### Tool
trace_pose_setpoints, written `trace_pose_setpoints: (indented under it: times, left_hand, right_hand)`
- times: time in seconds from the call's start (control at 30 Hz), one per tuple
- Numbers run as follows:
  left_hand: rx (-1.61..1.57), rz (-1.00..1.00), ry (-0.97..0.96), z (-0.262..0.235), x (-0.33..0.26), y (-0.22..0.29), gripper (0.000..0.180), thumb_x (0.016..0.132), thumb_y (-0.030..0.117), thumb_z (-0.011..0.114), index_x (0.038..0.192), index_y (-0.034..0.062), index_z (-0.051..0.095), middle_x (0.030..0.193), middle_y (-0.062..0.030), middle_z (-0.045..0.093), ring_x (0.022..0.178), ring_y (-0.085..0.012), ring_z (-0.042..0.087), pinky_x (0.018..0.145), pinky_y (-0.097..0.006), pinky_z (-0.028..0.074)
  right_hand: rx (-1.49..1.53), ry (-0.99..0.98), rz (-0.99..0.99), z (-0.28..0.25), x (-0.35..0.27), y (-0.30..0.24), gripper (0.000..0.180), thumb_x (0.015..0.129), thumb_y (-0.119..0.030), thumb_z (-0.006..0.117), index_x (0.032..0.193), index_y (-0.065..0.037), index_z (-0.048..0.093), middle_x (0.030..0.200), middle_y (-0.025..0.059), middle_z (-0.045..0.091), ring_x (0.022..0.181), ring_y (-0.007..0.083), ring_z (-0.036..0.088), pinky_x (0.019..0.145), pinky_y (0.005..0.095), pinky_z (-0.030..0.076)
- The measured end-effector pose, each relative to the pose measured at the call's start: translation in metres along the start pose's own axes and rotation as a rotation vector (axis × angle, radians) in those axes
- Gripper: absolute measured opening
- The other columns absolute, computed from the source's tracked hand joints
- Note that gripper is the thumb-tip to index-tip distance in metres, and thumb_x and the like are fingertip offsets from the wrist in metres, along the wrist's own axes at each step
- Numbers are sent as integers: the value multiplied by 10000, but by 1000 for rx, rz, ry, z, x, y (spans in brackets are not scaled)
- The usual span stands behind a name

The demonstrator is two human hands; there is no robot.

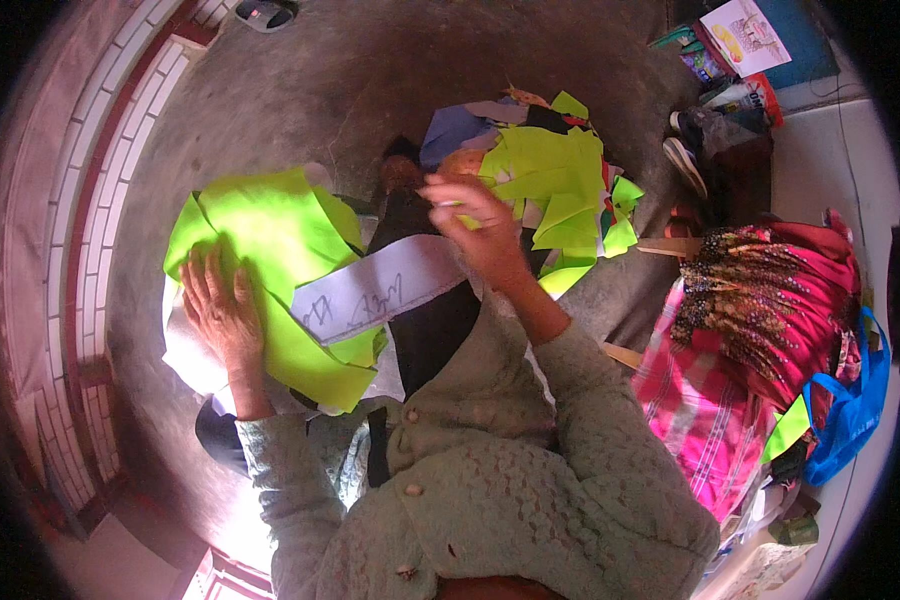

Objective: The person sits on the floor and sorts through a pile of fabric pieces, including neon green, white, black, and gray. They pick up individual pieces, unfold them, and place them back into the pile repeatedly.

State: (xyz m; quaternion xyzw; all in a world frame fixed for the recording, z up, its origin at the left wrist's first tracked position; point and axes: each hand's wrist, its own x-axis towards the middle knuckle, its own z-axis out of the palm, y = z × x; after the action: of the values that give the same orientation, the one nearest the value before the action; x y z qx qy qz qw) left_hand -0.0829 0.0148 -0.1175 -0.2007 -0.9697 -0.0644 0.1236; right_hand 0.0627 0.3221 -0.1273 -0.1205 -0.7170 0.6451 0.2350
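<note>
A large bright green fabric piece (pixel 270 235) lies spread on my lap at the left. My left hand (pixel 220 310) rests flat on its lower left part, fingers apart. A long white paper pattern strip (pixel 370 292) with handwriting lies slanted across the green fabric. My right hand (pixel 480 225) is raised above it with fingers pinched on the strip's upper right end. Beyond that hand sits a heap of green fabric cut-offs (pixel 560 190) with blue and orange scraps among them.
Grey concrete floor (pixel 350 70) lies ahead. A dark shoe (pixel 685 150) and printed packages (pixel 745 40) are at the upper right. Pink checked cloth (pixel 710 400), a patterned cloth and a blue bag (pixel 850 415) lie to my right. A tiled step (pixel 100 200) borders the left.
</note>
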Motion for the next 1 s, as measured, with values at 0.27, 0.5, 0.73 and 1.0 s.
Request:
trace_pose_setpoints:
  times: [0.27, 0.5, 0.73, 1.0]
  left_hand:
    - [-17, 15, -6, -6, 2, 7, 543, 963, 459, 416, 1391, 124, 426, 1463, -123, 377, 1391, -337, 278, 1112, -473, 221]
    - [-15, -17, -31, -6, 4, 9, 558, 960, 474, 398, 1400, 130, 418, 1473, -120, 366, 1400, -327, 267, 1120, -470, 206]
    - [-30, -46, -52, -10, 0, 10, 572, 955, 493, 383, 1395, 129, 420, 1475, -108, 366, 1401, -321, 267, 1124, -476, 197]
    - [-8, -37, -41, -4, 2, 8, 574, 948, 486, 413, 1392, 123, 417, 1478, -112, 362, 1396, -331, 270, 1120, -488, 204]
  right_hand:
    - [324, 723, 812, -133, -122, 168, 289, 846, -220, 655, 1073, -54, 590, 879, 28, 610, 756, 142, 604, 654, 271, 498]
    - [95, 822, 804, -135, -153, 240, 368, 807, -107, 630, 1159, -42, 546, 861, 56, 580, 671, 157, 599, 570, 308, 516]
    - [-566, 578, 630, -141, -119, 271, 582, 736, -96, 701, 1285, -109, 508, 1176, 209, 465, 889, 292, 589, 685, 404, 544]
    - [-124, 614, 961, -166, -94, 303, 541, 742, -144, 720, 1245, -167, 521, 1193, 169, 509, 825, 227, 645, 577, 330, 562]
